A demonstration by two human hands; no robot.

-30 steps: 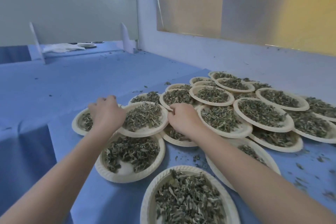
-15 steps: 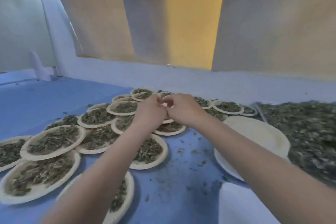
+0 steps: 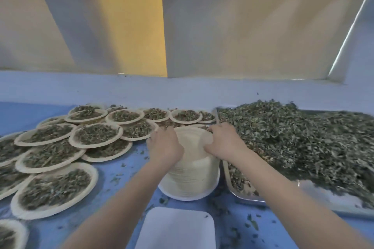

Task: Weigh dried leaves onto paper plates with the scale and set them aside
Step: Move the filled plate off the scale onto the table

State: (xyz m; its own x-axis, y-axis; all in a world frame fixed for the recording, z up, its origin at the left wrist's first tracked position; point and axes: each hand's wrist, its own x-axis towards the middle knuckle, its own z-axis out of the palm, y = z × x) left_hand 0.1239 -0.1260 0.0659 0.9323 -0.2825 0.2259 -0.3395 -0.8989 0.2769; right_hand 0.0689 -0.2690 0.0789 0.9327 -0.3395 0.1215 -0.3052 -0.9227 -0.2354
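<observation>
Both hands on top of the stack of empty paper plates (image 3: 190, 176): left hand (image 3: 165, 146) fingers curl over the left rim, right hand (image 3: 223, 143) fingers pinch the right edge of the top plate. Scale (image 3: 178, 228) sits nearer the person, directly below the stack; leaf tray (image 3: 242, 194) just right.

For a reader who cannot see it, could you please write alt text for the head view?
Both hands, left hand and right hand, reach onto a stack of empty paper plates on a blue table. Leaf-filled plates lie overlapping at left; a metal tray heaped with dried leaves sits at right.
</observation>
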